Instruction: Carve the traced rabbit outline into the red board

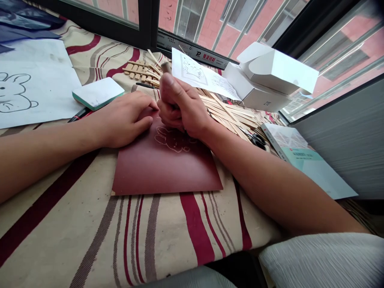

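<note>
A dark red board (pixel 165 164) lies on the striped cloth (pixel 90 236), with a pale rabbit outline (pixel 174 140) cut into its far part. My left hand (pixel 123 118) rests flat on the board's far left corner, fingers together and stretched out. My right hand (pixel 180 106) is wrapped in a fist round an upright carving tool (pixel 166 67), whose handle top shows above the thumb. The tool's tip is hidden under the fist, over the outline.
A paper with a rabbit drawing (pixel 18 94) lies at the left, beside a green-edged white block (pixel 97 93). Wooden sticks (pixel 228 114), a printed sheet (pixel 201 76), white boxes (pixel 270 76), scissors (pixel 258 141) and a book (pixel 303 158) lie at the right. Windows stand behind.
</note>
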`<state>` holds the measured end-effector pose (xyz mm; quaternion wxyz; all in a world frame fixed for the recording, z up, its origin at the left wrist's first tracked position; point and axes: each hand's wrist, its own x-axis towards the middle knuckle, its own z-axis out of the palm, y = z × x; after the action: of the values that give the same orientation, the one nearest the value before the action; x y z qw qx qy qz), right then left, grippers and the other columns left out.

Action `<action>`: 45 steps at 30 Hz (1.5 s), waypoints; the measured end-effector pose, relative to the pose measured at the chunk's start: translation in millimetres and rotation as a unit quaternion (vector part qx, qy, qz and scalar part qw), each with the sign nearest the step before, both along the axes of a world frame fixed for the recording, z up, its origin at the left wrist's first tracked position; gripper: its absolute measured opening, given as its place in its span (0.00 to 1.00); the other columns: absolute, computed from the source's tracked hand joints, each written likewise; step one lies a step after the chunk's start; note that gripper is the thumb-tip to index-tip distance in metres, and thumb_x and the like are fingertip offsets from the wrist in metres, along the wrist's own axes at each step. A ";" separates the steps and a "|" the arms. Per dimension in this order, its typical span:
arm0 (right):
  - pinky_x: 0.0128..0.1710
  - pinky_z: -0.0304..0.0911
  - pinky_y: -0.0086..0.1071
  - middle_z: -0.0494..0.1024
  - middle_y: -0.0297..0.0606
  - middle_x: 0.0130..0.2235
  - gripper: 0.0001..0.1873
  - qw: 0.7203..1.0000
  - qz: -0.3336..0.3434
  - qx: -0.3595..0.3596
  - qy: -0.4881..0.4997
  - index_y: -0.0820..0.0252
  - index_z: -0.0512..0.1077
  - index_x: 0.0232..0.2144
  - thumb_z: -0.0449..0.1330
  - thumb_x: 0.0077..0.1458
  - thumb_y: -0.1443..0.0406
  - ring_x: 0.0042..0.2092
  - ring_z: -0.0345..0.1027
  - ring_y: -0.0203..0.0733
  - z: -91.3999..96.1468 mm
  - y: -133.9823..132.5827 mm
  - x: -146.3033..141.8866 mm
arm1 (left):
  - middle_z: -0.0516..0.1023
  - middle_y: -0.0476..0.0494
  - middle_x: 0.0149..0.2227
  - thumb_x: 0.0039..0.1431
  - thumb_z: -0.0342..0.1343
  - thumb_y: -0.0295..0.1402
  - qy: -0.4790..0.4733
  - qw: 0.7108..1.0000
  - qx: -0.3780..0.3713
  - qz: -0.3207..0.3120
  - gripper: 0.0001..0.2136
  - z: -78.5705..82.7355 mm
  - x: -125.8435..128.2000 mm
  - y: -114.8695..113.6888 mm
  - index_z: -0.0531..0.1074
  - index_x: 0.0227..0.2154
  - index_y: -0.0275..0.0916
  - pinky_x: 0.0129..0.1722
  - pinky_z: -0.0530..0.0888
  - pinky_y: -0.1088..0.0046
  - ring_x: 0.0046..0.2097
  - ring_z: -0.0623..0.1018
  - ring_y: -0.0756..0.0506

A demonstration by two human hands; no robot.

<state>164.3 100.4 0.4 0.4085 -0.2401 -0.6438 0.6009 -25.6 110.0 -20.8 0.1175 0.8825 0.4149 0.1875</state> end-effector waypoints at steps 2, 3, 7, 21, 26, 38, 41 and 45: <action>0.18 0.38 0.27 0.49 0.22 0.18 0.24 1.000 0.007 -0.021 0.011 0.54 0.53 0.26 0.47 0.78 0.59 0.19 0.36 0.29 0.2 1.0 0.4 | 0.76 0.31 0.51 0.67 0.43 0.43 0.005 1.000 0.005 -0.007 0.19 1.9 -0.1 -1.0 0.71 0.48 0.36 0.62 0.71 0.44 0.55 0.75 0.32; 0.18 0.39 0.27 0.50 0.23 0.19 0.24 1.000 0.005 -0.017 0.008 0.54 0.53 0.26 0.49 0.77 0.59 0.19 0.37 0.29 -0.2 1.3 0.3 | 0.76 0.31 0.51 0.67 0.42 0.43 0.004 1.000 0.011 -0.009 0.19 2.1 -0.3 -1.0 0.71 0.47 0.36 0.62 0.72 0.44 0.54 0.75 0.32; 0.23 0.51 0.27 0.57 0.27 0.23 0.23 0.993 -0.076 0.080 -0.047 0.54 0.56 0.25 0.53 0.76 0.60 0.23 0.48 0.31 -4.4 2.5 -3.0 | 0.76 0.30 0.52 0.68 0.43 0.42 -0.002 1.000 0.018 -0.009 0.19 -0.2 -1.3 0.5 0.72 0.49 0.35 0.62 0.72 0.44 0.55 0.75 0.32; 0.19 0.47 0.23 0.53 0.24 0.21 0.29 0.997 -0.057 0.022 -0.037 0.54 0.54 0.25 0.56 0.72 0.45 0.21 0.43 0.29 -4.0 0.1 -2.9 | 0.76 0.39 0.52 0.65 0.43 0.46 0.004 0.999 0.029 0.016 0.22 -7.2 -1.9 2.3 0.71 0.50 0.39 0.65 0.71 0.50 0.56 0.76 0.35; 0.15 0.39 0.24 0.47 0.20 0.19 0.30 0.997 0.017 -0.076 0.022 0.54 0.52 0.26 0.54 0.72 0.42 0.18 0.35 0.28 -3.6 12.2 2.8 | 0.76 0.38 0.51 0.66 0.42 0.48 -0.008 0.999 0.039 0.015 0.21 -13.5 -5.9 5.5 0.71 0.50 0.41 0.60 0.73 0.48 0.54 0.77 0.34; 0.33 0.73 0.24 0.77 0.39 0.29 0.30 0.959 0.176 -0.094 -0.202 0.60 0.67 0.24 0.67 0.61 0.43 0.32 0.75 0.34 27.9 35.3 68.4 | 0.77 0.35 0.57 0.64 0.44 0.47 -0.004 0.999 0.034 0.020 0.23 -14.7 -6.6 7.2 0.73 0.53 0.40 0.65 0.71 0.47 0.59 0.76 0.32; 0.34 0.75 0.27 0.76 0.36 0.29 0.28 0.991 -0.044 -0.059 -0.108 0.58 0.64 0.24 0.65 0.66 0.46 0.31 0.75 0.34 28.1 39.9 73.5 | 0.78 0.36 0.56 0.65 0.43 0.47 0.000 0.999 0.044 0.018 0.23 -15.9 -7.9 8.1 0.73 0.52 0.40 0.63 0.72 0.49 0.58 0.77 0.33; 0.35 0.76 0.29 0.78 0.39 0.29 0.30 0.977 0.138 -0.066 -0.149 0.59 0.65 0.23 0.68 0.62 0.44 0.33 0.78 0.38 26.4 36.6 69.9 | 0.77 0.36 0.58 0.65 0.44 0.47 -0.004 0.999 0.031 0.016 0.22 -14.7 -8.7 7.7 0.72 0.53 0.42 0.65 0.71 0.49 0.60 0.76 0.33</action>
<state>234.2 137.0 26.8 0.2045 -0.2623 -0.6830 0.6503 -34.3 117.6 -35.4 0.0891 0.8783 0.4224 0.2057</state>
